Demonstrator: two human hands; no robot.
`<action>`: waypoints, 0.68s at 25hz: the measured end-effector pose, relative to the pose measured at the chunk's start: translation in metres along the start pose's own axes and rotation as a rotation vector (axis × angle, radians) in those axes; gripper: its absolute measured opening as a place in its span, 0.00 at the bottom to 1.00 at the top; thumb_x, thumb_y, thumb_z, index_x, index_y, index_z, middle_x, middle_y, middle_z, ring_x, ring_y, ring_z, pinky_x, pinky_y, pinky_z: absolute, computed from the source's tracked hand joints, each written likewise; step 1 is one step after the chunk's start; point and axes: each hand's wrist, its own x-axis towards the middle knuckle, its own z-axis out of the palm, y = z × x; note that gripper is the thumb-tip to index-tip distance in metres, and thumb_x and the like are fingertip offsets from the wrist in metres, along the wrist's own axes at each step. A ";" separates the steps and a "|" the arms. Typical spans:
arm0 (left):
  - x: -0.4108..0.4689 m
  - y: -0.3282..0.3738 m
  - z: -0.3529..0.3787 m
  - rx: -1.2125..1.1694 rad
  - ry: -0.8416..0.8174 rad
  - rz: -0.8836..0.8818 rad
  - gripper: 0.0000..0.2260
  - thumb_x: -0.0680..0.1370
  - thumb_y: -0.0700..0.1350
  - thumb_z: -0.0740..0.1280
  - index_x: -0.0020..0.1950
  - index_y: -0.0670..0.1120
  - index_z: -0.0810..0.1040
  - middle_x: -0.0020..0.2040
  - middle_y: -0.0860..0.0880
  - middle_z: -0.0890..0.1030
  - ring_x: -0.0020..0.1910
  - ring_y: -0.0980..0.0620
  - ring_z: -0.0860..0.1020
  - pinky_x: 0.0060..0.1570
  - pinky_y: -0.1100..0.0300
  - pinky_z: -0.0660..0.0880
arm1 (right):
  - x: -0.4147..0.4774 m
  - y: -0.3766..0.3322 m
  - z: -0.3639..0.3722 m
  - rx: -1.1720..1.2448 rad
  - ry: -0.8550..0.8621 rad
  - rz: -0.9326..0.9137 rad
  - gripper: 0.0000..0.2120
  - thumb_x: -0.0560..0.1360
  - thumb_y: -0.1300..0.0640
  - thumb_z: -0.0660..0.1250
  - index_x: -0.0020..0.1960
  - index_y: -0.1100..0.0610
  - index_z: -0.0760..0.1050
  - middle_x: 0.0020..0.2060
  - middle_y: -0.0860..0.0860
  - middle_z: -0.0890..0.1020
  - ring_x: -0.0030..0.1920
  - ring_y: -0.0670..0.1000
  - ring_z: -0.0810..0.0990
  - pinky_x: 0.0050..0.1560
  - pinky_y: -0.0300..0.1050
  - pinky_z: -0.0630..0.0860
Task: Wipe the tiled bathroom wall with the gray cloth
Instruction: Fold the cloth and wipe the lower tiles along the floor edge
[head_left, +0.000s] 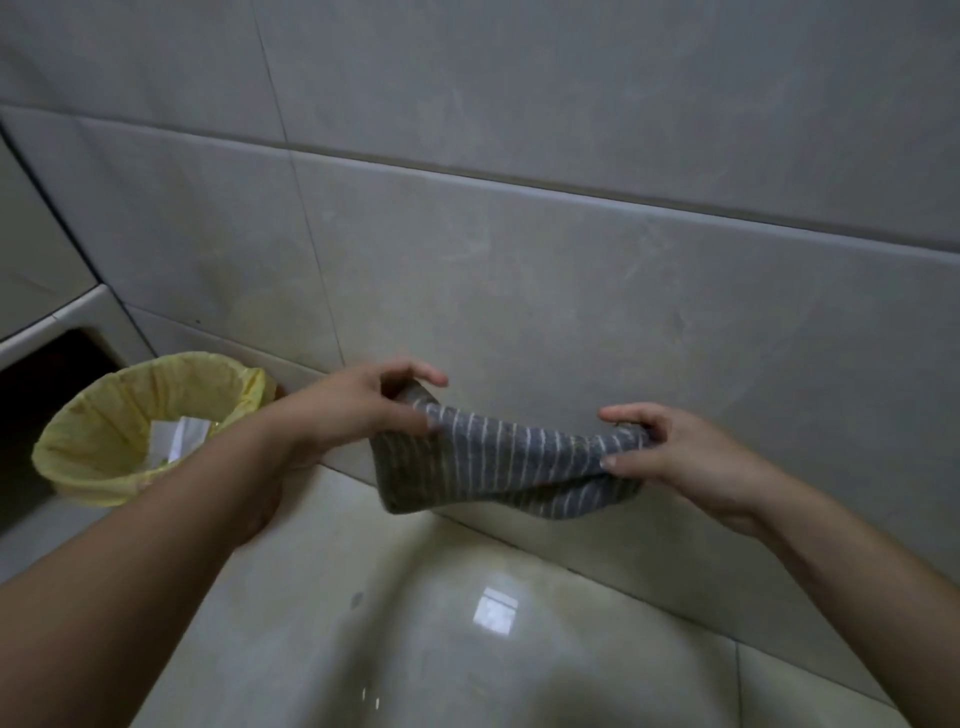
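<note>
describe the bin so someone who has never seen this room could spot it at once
Start at the gray tiled wall and follow its foot to the left, where it meets the glossy floor. The round bin stands there, just beyond the left forearm. Its pale yellow liner, with white paper inside, is the only yellow thing in view.

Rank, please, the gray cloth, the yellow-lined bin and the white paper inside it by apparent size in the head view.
1-2. gray cloth and yellow-lined bin: alike, unranked.
3. white paper.
</note>
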 end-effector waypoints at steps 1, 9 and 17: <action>-0.002 0.000 0.001 0.185 -0.062 0.042 0.20 0.64 0.47 0.79 0.54 0.54 0.80 0.53 0.49 0.81 0.53 0.51 0.79 0.57 0.56 0.76 | 0.002 0.001 -0.001 -0.333 0.042 -0.062 0.22 0.71 0.65 0.73 0.64 0.57 0.75 0.53 0.51 0.79 0.52 0.50 0.79 0.54 0.38 0.72; 0.008 -0.028 0.000 0.740 0.212 0.185 0.02 0.77 0.52 0.69 0.49 0.58 0.81 0.48 0.52 0.67 0.52 0.50 0.69 0.52 0.56 0.66 | -0.003 -0.012 -0.001 -0.524 0.109 -0.366 0.18 0.76 0.55 0.69 0.29 0.58 0.71 0.52 0.46 0.77 0.52 0.43 0.77 0.52 0.33 0.67; -0.001 -0.003 0.064 -0.530 0.062 -0.087 0.09 0.78 0.39 0.66 0.55 0.46 0.83 0.52 0.45 0.84 0.49 0.51 0.83 0.56 0.54 0.78 | -0.032 -0.051 0.054 0.161 -0.454 -0.300 0.12 0.67 0.66 0.63 0.35 0.54 0.61 0.49 0.48 0.85 0.47 0.43 0.80 0.42 0.38 0.73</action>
